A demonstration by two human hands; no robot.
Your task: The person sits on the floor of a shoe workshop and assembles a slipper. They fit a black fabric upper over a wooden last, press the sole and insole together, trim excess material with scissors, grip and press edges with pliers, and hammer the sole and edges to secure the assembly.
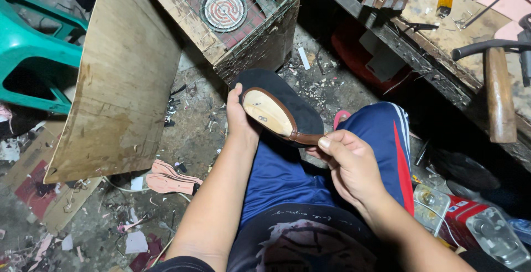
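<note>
Black shoe sat frame center, over the lap, sole side up w/ tan insole showing. Left hand cupped its left edge, fingers hidden behind. Right hand pinched the brown trim at heel end. Plywood board leaned upper left.

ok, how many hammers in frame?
1. A wooden-handled hammer lies on the workbench at upper right, apart from both hands, which hold a black shoe upper. Clutter on the bench may hide others.
</note>
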